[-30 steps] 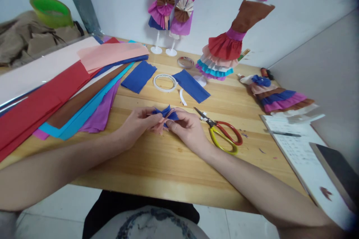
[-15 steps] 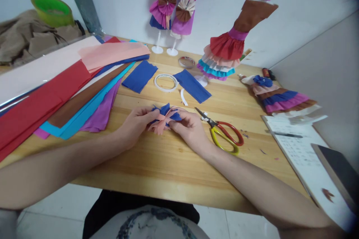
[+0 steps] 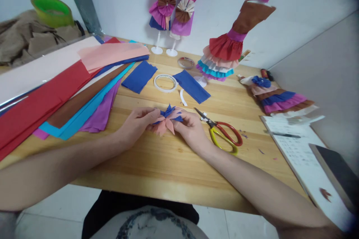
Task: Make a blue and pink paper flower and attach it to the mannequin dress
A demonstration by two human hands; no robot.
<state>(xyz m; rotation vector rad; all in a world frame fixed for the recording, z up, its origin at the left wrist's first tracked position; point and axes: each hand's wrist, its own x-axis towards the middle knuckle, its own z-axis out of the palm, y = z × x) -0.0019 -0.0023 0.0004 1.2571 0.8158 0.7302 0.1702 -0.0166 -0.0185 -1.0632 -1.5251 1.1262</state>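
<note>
A small flower of blue and pink paper [image 3: 167, 120] is held between my two hands, low over the wooden table. My left hand [image 3: 139, 121] pinches its left side, and my right hand [image 3: 190, 124] is closed on its right side. Pink petals point down towards me, blue ones stand up behind. Just right of my right hand lie scissors [image 3: 220, 130] with one red and one yellow handle, blades parted. Behind the flower are a white tape roll [image 3: 165, 83], a blue paper piece [image 3: 139, 77] and another blue piece [image 3: 192, 86].
Coloured paper sheets [image 3: 60, 99] cover the table's left side. Paper-dressed mannequins stand along the back, the nearest in a brown and red dress [image 3: 226, 46]. Another layered dress [image 3: 283, 99] lies at right, above a white sheet [image 3: 294, 157] and a dark tablet-like object [image 3: 336, 173].
The flower has turned slightly in my fingers, and more pink petals show at its front. My right fingertips have shifted a little on its edge.
</note>
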